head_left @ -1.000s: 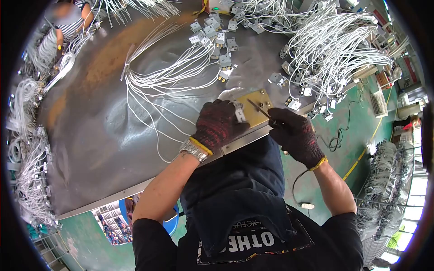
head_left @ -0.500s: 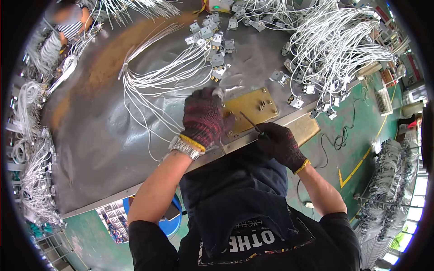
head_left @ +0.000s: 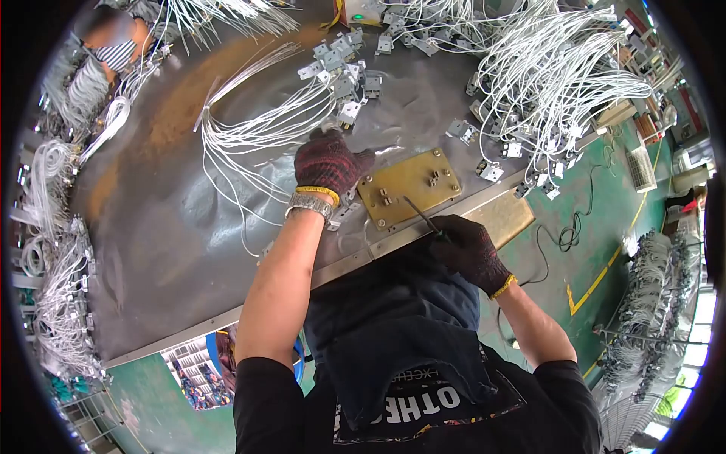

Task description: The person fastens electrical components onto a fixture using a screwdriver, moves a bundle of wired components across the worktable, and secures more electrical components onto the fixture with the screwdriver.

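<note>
My left hand (head_left: 329, 163), in a dark red knit glove, is over the table beside a bundle of white wires (head_left: 265, 125). Its thumb sticks out to the side, and its fingers reach toward grey connector housings (head_left: 349, 112) at the wire ends; no held thing shows. My right hand (head_left: 470, 253), gloved too, is closed around a thin dark-shafted screwdriver (head_left: 420, 213). The shaft points over a brass-coloured fixture plate (head_left: 416, 185) with small posts and bolts. Left of the plate, a grey-white connector piece (head_left: 344, 214) lies partly behind my left wrist.
A large heap of white wires with connectors (head_left: 560, 76) covers the table's far right. The metal table edge (head_left: 355, 261) runs close to my body. Wire bundles (head_left: 57, 295) hang at the left. Another person (head_left: 117, 41) is at the far left.
My left hand has moved from the fixture plate away to the left and forward, its thumb now apart, uncovering the plate's left posts. My right hand has shifted only slightly with the screwdriver.
</note>
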The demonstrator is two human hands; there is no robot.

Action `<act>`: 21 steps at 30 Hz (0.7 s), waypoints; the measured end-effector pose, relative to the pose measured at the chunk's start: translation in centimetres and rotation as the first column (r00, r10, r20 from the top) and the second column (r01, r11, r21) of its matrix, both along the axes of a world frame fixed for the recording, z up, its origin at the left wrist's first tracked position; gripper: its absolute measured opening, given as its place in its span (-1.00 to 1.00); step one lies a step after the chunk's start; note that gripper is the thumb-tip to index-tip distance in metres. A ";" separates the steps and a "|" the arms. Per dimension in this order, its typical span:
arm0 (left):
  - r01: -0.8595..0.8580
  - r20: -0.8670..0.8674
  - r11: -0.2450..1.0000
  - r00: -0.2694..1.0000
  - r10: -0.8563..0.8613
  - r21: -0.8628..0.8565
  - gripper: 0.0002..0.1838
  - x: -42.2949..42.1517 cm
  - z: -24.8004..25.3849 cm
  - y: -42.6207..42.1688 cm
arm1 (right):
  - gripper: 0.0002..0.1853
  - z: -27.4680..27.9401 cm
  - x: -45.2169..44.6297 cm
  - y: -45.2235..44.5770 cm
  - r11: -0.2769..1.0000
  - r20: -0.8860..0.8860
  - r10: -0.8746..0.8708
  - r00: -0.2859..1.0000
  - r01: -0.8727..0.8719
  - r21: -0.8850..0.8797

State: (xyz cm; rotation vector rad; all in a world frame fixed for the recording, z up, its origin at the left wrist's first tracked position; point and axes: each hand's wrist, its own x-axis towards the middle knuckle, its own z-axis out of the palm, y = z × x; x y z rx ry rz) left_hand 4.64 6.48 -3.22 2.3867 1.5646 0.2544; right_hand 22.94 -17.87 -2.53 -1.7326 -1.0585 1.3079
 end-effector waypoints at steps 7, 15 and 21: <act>0.172 -0.086 0.983 0.980 -0.177 -0.065 -0.28 -1.5 0.4 -3.0 | -0.53 -2.0 -0.3 0.6 0.987 0.120 -0.028 0.992 0.009 0.160; 0.319 -0.019 0.948 0.947 -0.319 -0.008 -0.10 -1.7 1.2 -6.7 | -0.42 -2.1 -2.0 7.6 0.932 -0.197 -0.200 0.960 0.248 0.265; 0.399 -0.098 0.913 0.909 -0.406 -0.081 -0.20 -2.5 1.0 -6.9 | -0.60 -1.4 -1.9 8.8 0.966 -0.254 -0.097 0.962 0.152 0.209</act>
